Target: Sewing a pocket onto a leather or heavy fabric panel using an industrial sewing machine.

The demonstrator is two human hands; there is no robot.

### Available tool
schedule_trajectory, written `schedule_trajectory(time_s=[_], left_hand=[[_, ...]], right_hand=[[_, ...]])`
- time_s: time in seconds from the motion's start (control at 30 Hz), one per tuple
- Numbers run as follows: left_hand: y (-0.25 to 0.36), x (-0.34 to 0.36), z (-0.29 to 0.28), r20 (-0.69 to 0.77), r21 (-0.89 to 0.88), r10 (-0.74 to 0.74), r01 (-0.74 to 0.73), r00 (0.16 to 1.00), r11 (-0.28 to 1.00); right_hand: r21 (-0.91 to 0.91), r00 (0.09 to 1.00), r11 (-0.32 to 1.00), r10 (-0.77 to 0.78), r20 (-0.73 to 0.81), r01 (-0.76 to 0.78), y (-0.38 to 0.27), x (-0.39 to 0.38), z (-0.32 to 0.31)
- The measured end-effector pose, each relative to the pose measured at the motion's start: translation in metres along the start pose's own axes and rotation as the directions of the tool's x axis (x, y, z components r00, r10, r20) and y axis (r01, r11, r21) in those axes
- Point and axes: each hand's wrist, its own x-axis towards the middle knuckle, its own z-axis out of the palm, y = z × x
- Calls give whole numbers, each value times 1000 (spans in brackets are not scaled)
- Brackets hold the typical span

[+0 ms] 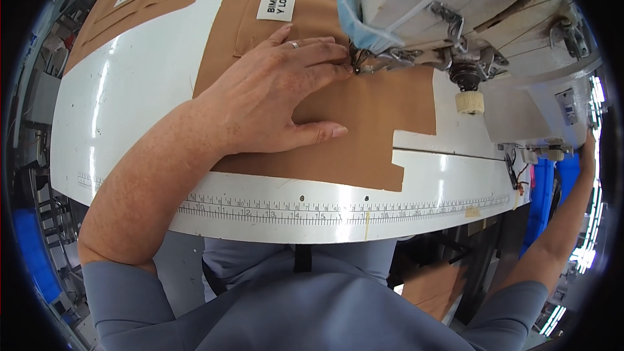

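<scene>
My left hand (273, 78) lies flat on the brown cloth (364, 123), towards twelve o'clock on the bench (130, 104), thumb (318, 132) apart from the fingers (322, 54). The sewing machine (533, 75) stands at two o'clock. My right forearm (559, 237) is near four o'clock; I cannot tell its hidden fingers' state.

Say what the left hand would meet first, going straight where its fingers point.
Likely the sewing machine's presser-foot parts, just ahead of the fingers; whether they touch is unclear.
</scene>
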Motion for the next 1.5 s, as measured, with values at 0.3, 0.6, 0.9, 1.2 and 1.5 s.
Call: schedule_trajectory(time_s=[0.3, 0.6, 0.9, 1.2, 1.5], left_hand=[[-8, -26, 10, -28, 29, -26, 27, 999, 999], [-9, -39, 5, -54, 33, -30, 32, 998, 999], [-11, -37, 5, -55, 31, -19, 20, 998, 999], [-13, -37, 4, -18, -27, -35, 35, 999, 999], [-11, -34, 1, -9, -55, -37, 36, 999, 998]], right_hand=[[142, 968, 990, -28, 251, -8, -25, 12, -39], [356, 987, 934, -48, 155, -10, -54, -26, -3], [452, 1000, 892, -4, -28, 17, -50, -50, 22], [383, 991, 920, 31, 133, -80, -56, -35, 5], [455, 998, 890, -20, -51, 41, -42, -46, 24]])
